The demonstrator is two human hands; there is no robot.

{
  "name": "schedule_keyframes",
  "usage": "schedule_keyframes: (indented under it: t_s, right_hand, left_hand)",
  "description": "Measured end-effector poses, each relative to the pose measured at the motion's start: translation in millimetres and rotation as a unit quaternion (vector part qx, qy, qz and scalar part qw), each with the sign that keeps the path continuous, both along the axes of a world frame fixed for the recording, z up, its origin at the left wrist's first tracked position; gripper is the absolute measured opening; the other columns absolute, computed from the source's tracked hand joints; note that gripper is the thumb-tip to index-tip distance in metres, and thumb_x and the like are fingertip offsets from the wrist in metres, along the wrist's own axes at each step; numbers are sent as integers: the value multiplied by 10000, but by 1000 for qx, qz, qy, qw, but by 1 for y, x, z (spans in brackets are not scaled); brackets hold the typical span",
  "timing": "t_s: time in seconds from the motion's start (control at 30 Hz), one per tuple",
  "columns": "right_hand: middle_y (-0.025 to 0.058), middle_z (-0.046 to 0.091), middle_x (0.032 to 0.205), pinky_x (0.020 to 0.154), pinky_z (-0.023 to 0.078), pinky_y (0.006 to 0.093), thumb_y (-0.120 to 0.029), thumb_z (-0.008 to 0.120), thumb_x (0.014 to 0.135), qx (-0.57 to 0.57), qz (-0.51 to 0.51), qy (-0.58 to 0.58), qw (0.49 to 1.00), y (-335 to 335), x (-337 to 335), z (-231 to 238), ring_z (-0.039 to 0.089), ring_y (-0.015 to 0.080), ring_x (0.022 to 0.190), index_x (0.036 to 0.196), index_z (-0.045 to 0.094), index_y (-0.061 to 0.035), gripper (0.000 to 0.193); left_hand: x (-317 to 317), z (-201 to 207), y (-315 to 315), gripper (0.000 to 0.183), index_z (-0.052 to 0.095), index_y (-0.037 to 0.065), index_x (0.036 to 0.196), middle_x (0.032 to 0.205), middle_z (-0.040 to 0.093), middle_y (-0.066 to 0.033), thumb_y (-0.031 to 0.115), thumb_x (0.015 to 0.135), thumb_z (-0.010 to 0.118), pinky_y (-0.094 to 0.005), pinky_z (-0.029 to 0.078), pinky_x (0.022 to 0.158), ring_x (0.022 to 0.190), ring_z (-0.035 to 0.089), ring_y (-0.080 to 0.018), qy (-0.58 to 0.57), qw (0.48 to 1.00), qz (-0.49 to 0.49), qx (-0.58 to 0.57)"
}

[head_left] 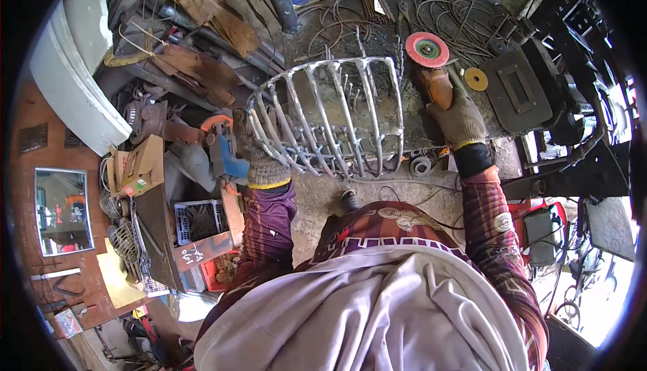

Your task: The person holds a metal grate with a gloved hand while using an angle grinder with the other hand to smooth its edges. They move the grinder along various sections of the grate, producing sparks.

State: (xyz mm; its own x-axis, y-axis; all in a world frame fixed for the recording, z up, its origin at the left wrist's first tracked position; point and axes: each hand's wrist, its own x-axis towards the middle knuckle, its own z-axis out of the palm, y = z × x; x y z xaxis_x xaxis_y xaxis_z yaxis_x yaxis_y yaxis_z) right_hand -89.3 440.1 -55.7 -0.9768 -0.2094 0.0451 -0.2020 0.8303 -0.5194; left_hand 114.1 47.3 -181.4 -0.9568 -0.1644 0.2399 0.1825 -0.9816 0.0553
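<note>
A basket-like rack of welded metal bars [342, 95] stands at the near edge of the workbench, its curved end toward the left. My left hand [261, 159], in a grey knit glove with a yellow cuff edge, grips that curved end; some of its fingers are hidden. In my gloved right hand [459, 120] is an angle grinder [438, 88], held to the right of the rack. Its round red flap disc [427, 49] faces up and is apart from the bars. Whether the disc spins I cannot tell.
Coiled wire [441, 17] and a loose tan disc [476, 79] lie on the bench, beside a dark welding mask [515, 91]. A metal post [278, 0] rises at the back. On the left are a blue vise-like tool [226, 155], a cardboard box [138, 165] and scrap wood [202, 7].
</note>
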Motion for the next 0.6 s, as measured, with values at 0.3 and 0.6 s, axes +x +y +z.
schedule_keyframes:
  t_s: [0.3, 0.6]
  right_hand:
    - [189, 645, 1283, 970, 494, 429, -358, 767, 766, 12, 18, 5, 1000, -11, 2, 5, 620, 368, 1175, 1496, 428, -163, 828]
    - [213, 667, 1203, 934, 506, 425, -397, 801, 732, 7, -4, 17, 1000, -9, 7, 11, 641, 363, 1118, 1273, 618, -45, 671]
  left_hand:
    - [9, -60, -22, 595, 390, 262, 1507, 1536, 415, -103, 589, 1032, 240, -641, 312, 1114, 1397, 402, -311, 32, 971, 101, -215]
    - [-13, -17, -23, 604, 339, 173, 1533, 1563, 358, -135, 526, 1043, 307, -655, 345, 1087, 1375, 435, -347, 141, 988, -26, -59]
